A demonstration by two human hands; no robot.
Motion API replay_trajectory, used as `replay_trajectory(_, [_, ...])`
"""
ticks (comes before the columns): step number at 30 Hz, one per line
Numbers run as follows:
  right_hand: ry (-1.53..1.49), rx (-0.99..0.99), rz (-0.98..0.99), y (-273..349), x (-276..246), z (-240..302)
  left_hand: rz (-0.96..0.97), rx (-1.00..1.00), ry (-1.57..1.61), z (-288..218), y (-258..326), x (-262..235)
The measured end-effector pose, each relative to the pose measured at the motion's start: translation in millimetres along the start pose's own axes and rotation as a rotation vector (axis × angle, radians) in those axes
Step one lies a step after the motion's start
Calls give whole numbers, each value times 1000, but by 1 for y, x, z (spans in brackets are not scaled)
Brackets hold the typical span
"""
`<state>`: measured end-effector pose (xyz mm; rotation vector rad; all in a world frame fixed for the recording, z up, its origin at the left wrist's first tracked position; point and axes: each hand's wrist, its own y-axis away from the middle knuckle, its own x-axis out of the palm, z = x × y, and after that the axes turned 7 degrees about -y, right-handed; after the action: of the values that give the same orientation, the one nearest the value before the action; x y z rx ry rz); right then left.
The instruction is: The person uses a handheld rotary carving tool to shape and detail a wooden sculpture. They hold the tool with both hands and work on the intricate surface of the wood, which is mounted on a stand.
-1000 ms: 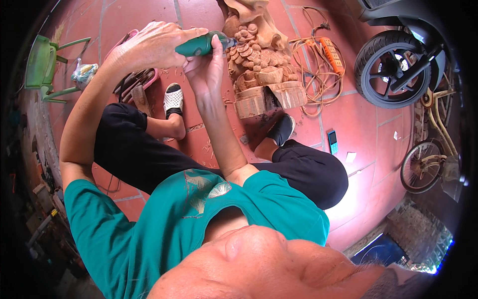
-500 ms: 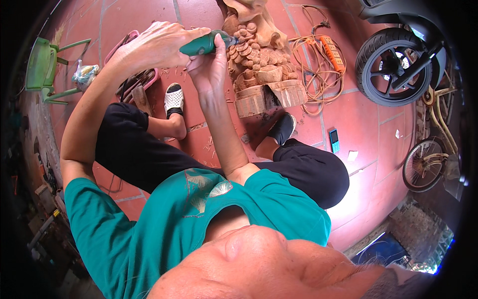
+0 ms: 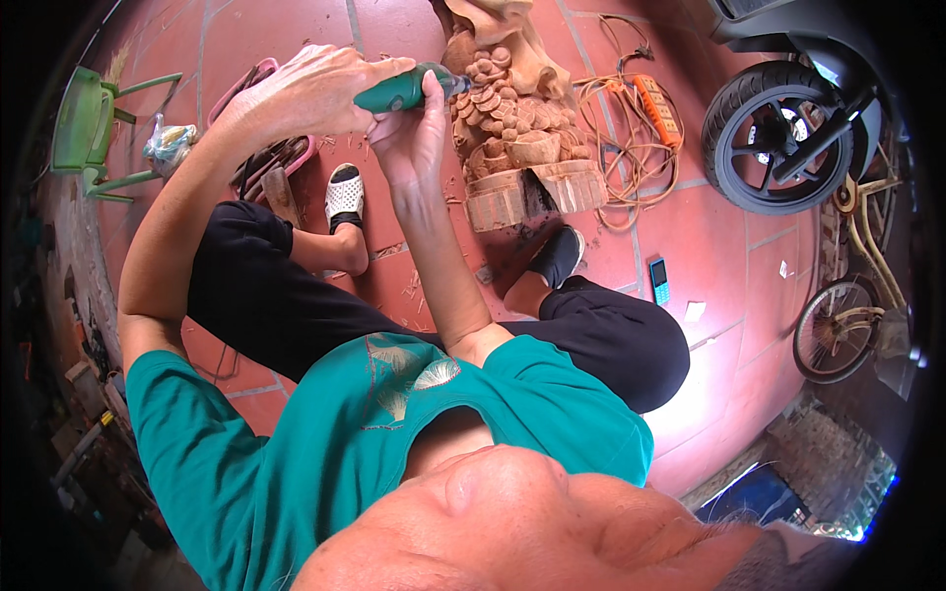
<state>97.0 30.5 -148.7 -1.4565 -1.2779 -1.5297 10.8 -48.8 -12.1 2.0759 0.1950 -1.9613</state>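
Observation:
A dark green hand-held rotary tool points right, its grey front end against or very close to the carved wood. My left hand is closed on its rear part, the index finger stretched along the top. My right hand grips the front of the tool from below, the thumb pressed upright on its side. The wood carving stands on the floor just right of my hands. Round coin-like discs and beads cover it above a blocky base. The exact tip of the tool is too small to make out.
An orange power strip with coiled cable lies right of the carving. Further right are a motorbike wheel and a bicycle wheel. A phone lies on the red tiles. At left stand a green chair and a plastic bag.

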Motion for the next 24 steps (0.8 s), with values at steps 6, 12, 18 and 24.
replay_trajectory(6, [-27, 18, -54, -4, -5, -6, 99, -23, 8, 1, -1, -6])
replay_trajectory(12, [-10, 30, -55, -3, -4, -8, 51, -15, 18, 5, 4, -2])
replay_trajectory(18, [-41, 18, -28, -5, -12, -9, 61, 1, 18, 14, 2, 7])
replay_trajectory(24, [-7, 14, -23, -3, -5, -8, -15, 51, 95, 16, 4, 9])
